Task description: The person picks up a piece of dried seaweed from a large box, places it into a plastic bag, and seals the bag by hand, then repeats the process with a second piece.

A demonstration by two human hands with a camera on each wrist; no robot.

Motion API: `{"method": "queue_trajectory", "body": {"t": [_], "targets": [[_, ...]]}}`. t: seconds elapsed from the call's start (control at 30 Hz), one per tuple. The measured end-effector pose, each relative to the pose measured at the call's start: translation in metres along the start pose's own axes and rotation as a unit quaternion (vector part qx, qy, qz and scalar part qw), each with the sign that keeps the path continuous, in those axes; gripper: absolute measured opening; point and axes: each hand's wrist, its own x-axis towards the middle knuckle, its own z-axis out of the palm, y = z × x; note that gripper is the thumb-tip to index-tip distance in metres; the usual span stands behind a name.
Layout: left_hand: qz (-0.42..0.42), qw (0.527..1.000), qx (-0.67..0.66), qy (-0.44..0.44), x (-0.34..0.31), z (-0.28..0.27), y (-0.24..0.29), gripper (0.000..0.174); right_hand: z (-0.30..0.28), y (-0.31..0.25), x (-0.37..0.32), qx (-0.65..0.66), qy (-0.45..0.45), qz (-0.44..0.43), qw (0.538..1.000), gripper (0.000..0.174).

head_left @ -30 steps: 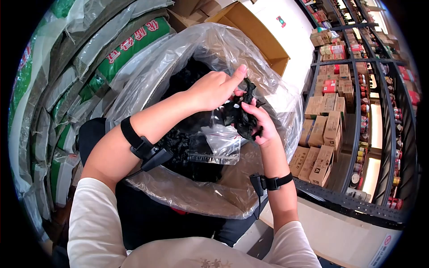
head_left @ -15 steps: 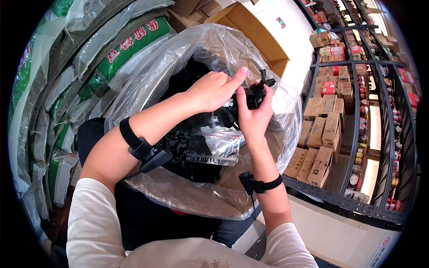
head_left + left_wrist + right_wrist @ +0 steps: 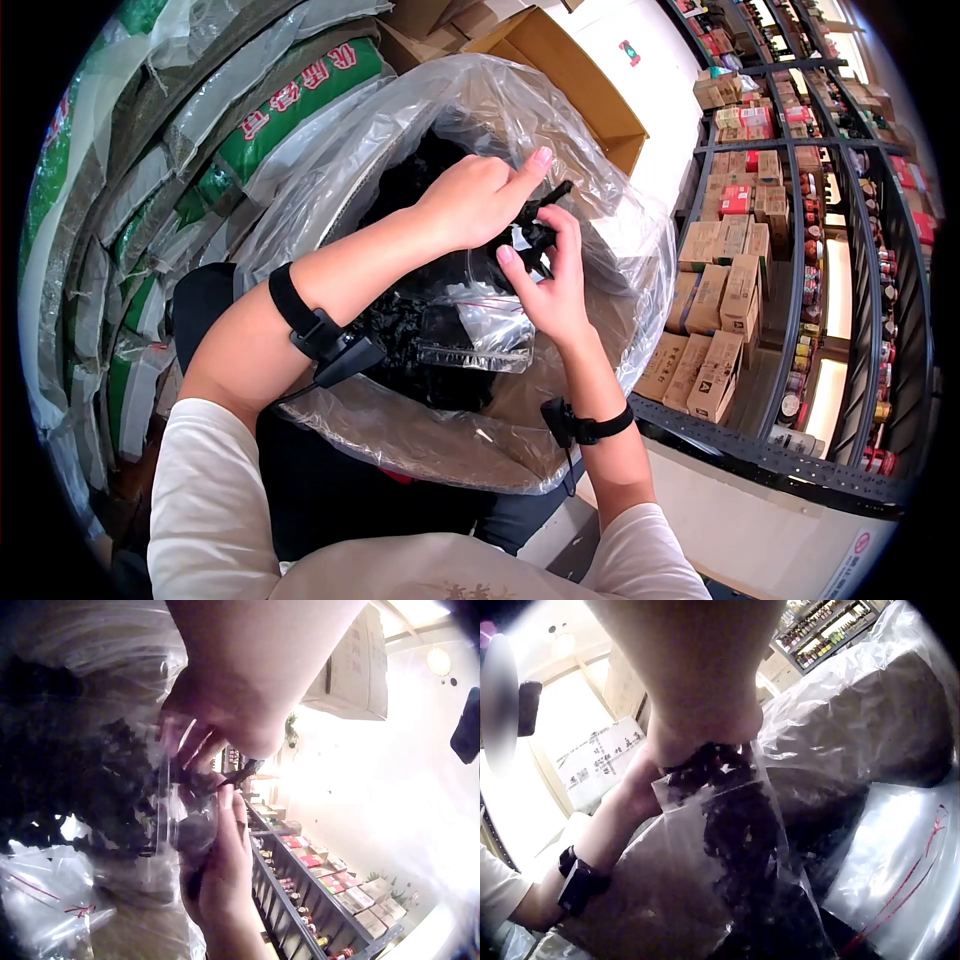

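In the head view, the left hand (image 3: 470,205) reached across a plastic-lined container (image 3: 625,275), its fingers curled at the mouth of a clear bag (image 3: 478,264) and its thumb stretched out. The right hand (image 3: 552,290) was beside it, thumb and fingers closed round black, crinkled pieces (image 3: 535,238) at the bag's mouth. A dark heap (image 3: 385,320) lay inside the container, with clear bags with red lines (image 3: 497,322) near the hands. Printed sacks (image 3: 290,105) were stacked at one side, and shelves with cartons (image 3: 715,375) stood at the other.

In the left wrist view, the left fingers were bent against the clear plastic, the grip clamped on the bag. The right thumb and fingers met round a dark strip that stuck out between the hands.

In the right wrist view, the bag hung below both hands, with black pieces inside and at its mouth. The right fingertips were hidden there.
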Motion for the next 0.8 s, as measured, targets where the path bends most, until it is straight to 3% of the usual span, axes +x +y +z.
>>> {"method": "queue_trajectory", "body": {"t": [0.1,0.17,0.2,0.33,0.4,0.43,0.5,0.53,0.6,0.7,0.77,0.8], "targets": [[-0.007,1.0,-0.02,-0.008,0.0,0.0,0.001,0.084,0.001,0.003,-0.005,-0.008,-0.001,0.012,1.0,0.065],[-0.029,0.999,-0.018,0.009,0.0,-0.002,0.001,0.083,0.012,0.009,-0.006,0.156,0.061,0.055,0.984,0.072],[-0.028,0.999,-0.016,0.018,0.0,-0.002,0.001,0.08,0.016,0.008,-0.004,0.156,0.09,0.063,0.982,0.082],[-0.056,0.998,0.021,-0.001,0.0,-0.008,0.008,0.071,0.015,0.0,0.001,0.196,0.096,0.028,0.976,0.08],[-0.061,0.997,0.035,-0.006,-0.001,-0.013,0.014,0.053,0.013,0.002,0.002,0.119,0.05,0.016,0.992,0.068],[-0.062,0.997,0.035,-0.006,-0.001,-0.012,0.012,0.053,0.011,-0.001,0.002,0.119,0.05,0.016,0.992,0.068],[-0.027,0.998,0.062,0.004,-0.001,-0.011,0.007,0.036,0.006,-0.011,0.003,-0.009,-0.015,0.01,1.0,0.053],[-0.027,0.998,0.062,0.005,-0.001,-0.011,0.007,0.036,0.005,-0.016,0.004,-0.034,-0.001,-0.015,0.999,0.046],[-0.027,0.998,0.055,-0.006,-0.002,-0.012,0.007,0.023,0.004,-0.015,0.005,-0.048,-0.033,0.003,0.998,0.045],[0.005,1.0,0.012,0.012,-0.004,-0.004,-0.004,0.02,0.007,-0.014,0.007,-0.076,-0.072,0.037,0.994,0.042],[-0.003,0.999,0.034,0.009,-0.005,-0.004,-0.004,0.022,0.009,-0.015,0.01,-0.129,-0.098,0.09,0.983,0.043],[-0.029,0.994,0.108,-0.003,-0.005,-0.008,0.0,0.024,0.01,-0.013,0.014,-0.172,-0.102,0.093,0.976,0.044]]}}
